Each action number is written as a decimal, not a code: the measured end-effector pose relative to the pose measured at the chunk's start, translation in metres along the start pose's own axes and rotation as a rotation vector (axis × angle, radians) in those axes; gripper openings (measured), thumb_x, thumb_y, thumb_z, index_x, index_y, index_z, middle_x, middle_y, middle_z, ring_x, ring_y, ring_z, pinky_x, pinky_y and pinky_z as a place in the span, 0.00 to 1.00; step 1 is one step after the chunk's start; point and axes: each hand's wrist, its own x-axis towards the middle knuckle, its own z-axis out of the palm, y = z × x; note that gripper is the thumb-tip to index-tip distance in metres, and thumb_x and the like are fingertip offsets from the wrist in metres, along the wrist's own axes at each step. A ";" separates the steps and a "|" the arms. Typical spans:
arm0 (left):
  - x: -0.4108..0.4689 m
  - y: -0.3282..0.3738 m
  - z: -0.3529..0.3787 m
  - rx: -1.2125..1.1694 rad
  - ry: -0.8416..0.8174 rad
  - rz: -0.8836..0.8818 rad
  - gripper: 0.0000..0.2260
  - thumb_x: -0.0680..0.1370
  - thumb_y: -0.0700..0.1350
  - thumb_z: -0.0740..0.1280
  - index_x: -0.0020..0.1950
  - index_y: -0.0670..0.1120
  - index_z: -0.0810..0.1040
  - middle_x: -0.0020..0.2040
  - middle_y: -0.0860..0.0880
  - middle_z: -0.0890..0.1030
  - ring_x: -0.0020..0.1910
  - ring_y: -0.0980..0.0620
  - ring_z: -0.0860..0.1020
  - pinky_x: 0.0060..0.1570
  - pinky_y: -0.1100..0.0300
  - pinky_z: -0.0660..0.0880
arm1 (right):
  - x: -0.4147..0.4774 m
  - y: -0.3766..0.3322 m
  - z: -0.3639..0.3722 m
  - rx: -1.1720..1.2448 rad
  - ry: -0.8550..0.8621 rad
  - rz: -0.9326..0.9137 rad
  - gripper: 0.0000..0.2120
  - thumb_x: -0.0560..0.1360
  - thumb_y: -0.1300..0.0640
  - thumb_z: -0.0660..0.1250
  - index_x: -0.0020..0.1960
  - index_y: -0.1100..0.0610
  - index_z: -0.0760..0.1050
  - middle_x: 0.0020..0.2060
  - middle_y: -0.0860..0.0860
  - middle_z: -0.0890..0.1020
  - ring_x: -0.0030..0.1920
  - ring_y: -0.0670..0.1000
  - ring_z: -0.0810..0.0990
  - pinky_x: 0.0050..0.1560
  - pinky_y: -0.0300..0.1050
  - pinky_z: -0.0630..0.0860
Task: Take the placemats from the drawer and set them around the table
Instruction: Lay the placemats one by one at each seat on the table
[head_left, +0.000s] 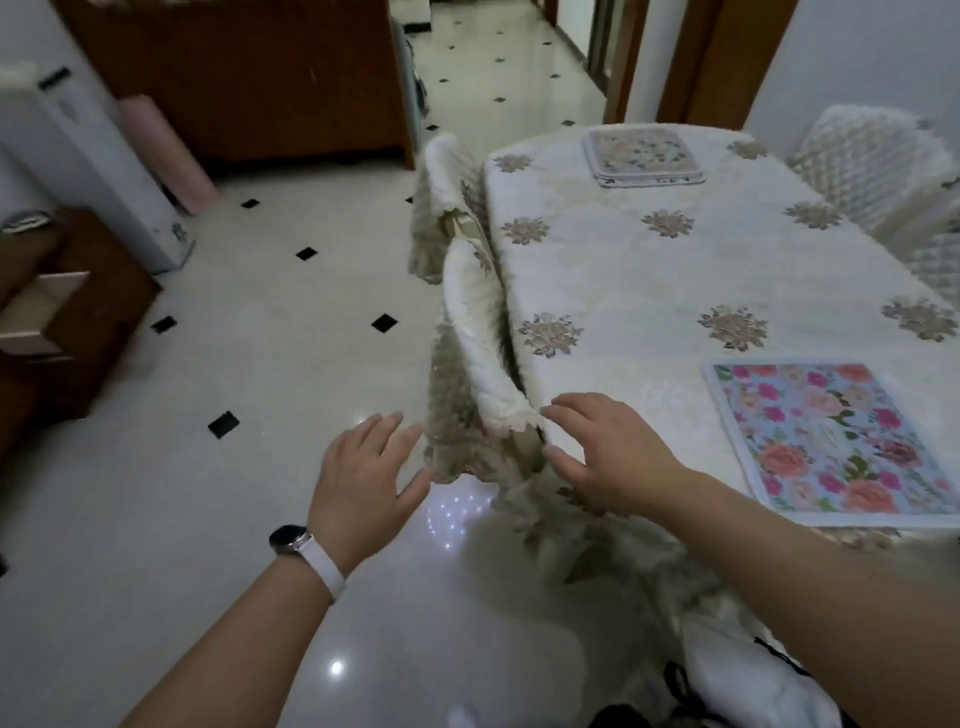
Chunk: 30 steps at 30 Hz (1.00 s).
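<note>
A bright floral placemat (831, 441) lies on the near right of the table (649, 270), which wears a cream cloth with brown flower motifs. A paler floral placemat (643, 156) lies at the far end. My left hand (366, 478) hovers over the floor left of the table corner, fingers straight, holding nothing. Above the table's near left corner my right hand (602, 452) is spread and empty. At the far left an open drawer (39, 312) sticks out of a dark wooden cabinet; its inside is hidden.
Covered chairs stand along the table's left side (467, 332), (441, 197) and at the far right (872, 171). A white standing appliance (88, 156) and a pink roll (161, 156) are at the left wall. Glossy tiled floor (291, 364) lies between drawer and table.
</note>
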 end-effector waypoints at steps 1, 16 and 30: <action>-0.009 -0.015 -0.011 0.007 0.012 -0.029 0.25 0.76 0.58 0.58 0.66 0.46 0.79 0.66 0.43 0.78 0.67 0.40 0.75 0.64 0.42 0.70 | 0.009 -0.018 0.000 0.008 0.011 -0.016 0.22 0.78 0.45 0.62 0.69 0.54 0.74 0.65 0.52 0.77 0.64 0.55 0.74 0.64 0.51 0.71; -0.058 -0.117 -0.073 0.017 0.084 -0.045 0.22 0.76 0.57 0.60 0.63 0.45 0.80 0.63 0.46 0.80 0.63 0.43 0.77 0.64 0.48 0.69 | 0.100 -0.137 0.014 -0.041 -0.025 -0.258 0.24 0.80 0.43 0.60 0.72 0.52 0.70 0.71 0.51 0.71 0.70 0.53 0.67 0.70 0.48 0.62; 0.067 -0.195 -0.067 0.088 0.037 -0.248 0.22 0.78 0.58 0.58 0.64 0.49 0.79 0.64 0.48 0.79 0.63 0.46 0.77 0.63 0.48 0.70 | 0.285 -0.098 0.045 0.089 -0.099 -0.285 0.26 0.78 0.41 0.61 0.73 0.51 0.69 0.71 0.50 0.71 0.71 0.52 0.67 0.68 0.49 0.64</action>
